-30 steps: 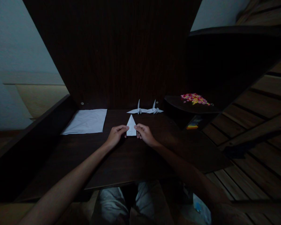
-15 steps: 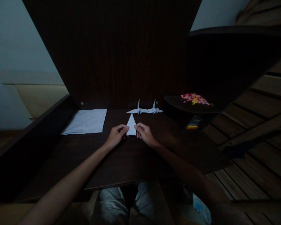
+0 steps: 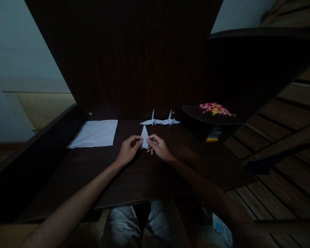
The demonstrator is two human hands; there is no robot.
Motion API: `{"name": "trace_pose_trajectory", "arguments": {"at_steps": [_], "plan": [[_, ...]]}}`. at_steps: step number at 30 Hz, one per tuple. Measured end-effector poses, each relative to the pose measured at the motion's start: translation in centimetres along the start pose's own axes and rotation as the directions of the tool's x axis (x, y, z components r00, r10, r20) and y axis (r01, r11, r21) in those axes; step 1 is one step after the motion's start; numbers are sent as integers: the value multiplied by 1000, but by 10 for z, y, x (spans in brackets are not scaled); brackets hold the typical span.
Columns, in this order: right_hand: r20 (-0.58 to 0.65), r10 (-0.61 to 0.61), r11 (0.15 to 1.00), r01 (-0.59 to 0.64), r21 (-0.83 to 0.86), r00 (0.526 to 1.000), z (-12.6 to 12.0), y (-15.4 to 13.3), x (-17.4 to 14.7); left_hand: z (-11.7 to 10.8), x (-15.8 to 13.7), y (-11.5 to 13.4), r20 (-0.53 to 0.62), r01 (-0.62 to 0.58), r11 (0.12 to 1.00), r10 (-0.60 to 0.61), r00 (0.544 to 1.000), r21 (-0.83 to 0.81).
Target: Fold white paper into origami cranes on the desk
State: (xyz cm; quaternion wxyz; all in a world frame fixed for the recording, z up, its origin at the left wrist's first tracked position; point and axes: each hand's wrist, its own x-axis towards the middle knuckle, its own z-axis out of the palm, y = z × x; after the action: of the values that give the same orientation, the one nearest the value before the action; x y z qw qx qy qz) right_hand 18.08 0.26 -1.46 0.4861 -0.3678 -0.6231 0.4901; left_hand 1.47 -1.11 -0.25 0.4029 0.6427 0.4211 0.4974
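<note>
Now pinching paper [image 3: 145, 133], narrower than half a second ago, between left hand [image 3: 129, 148] and right hand [image 3: 159, 146], over the desk [image 3: 113, 189] just nearside of two cranes [image 3: 158, 122], apparently folding its sides inward, so likely mid-fold.

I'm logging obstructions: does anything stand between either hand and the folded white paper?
Nothing visible does. The left hand and the right hand both grip the folded white paper, one at each side. The two paper birds stand beyond its tip, and the flat white sheet lies off to the left; neither comes between.
</note>
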Motion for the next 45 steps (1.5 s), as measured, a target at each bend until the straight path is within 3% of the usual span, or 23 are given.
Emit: {"name": "trace_pose_trajectory", "arguments": {"at_steps": [6,12,22,32,45], "plan": [[-20,-22,1000,23,11,1000,-1,3,1,0,0,-2,16,10,999,-10,1000,44],[-45,-64,998,63,-23,997,0,2,1,2,0,-6,75,28,995,-21,997,-96],[-55,-89,995,86,-50,995,-2,7,2,1,3,-13,109,23,987,-6,994,-158],[-65,-106,994,104,-35,992,-3,9,2,-2,3,-3,42,-68,997,67,997,29],[-70,-186,980,179,-85,980,-1,5,0,-4,6,-14,-86,-58,989,71,994,139]]}}
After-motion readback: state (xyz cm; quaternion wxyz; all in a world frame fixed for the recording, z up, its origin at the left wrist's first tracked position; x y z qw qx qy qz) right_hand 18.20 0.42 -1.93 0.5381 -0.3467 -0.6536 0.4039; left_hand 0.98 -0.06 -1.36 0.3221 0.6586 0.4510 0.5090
